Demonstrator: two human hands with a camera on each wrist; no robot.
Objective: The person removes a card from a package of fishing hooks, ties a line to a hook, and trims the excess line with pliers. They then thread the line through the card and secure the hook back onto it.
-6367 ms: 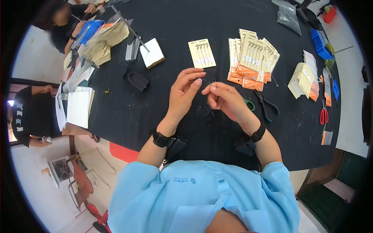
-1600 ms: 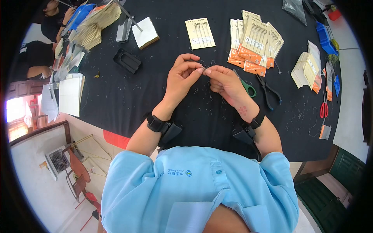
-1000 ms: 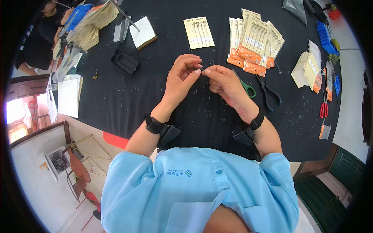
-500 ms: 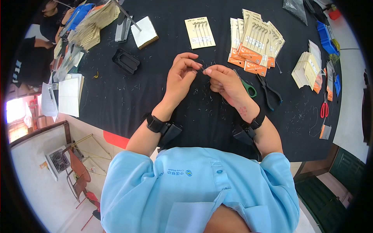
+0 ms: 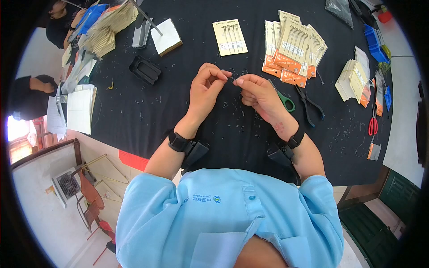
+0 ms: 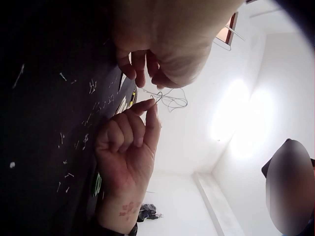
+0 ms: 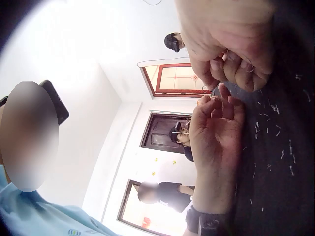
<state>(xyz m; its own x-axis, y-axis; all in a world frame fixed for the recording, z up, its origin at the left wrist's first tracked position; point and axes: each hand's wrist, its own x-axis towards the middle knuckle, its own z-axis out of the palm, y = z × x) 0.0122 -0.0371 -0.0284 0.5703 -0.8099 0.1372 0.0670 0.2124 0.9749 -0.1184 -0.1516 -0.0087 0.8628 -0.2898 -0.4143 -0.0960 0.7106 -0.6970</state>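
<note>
In the head view my left hand and right hand face each other above the black cloth, fingertips a small gap apart. My right thumb and forefinger pinch a small fishing hook, seen best in the left wrist view. Thin fishing line loops loosely beside the hook and runs toward my left fingertips, which are drawn together on it. My left fingers are bent, with the thumb near the forefinger. In the right wrist view a bit of line also shows against the curled fingers of my right hand.
A card of hooks lies ahead, with a pile of hook packets to its right. Green-handled scissors and pliers lie by my right hand. A black tray and white block sit left. Line scraps litter the cloth.
My right hand comes close to my left and takes a pinch grip at the hook. Most recently my left fingers curl and shift slightly downward while the right hand stays still.
</note>
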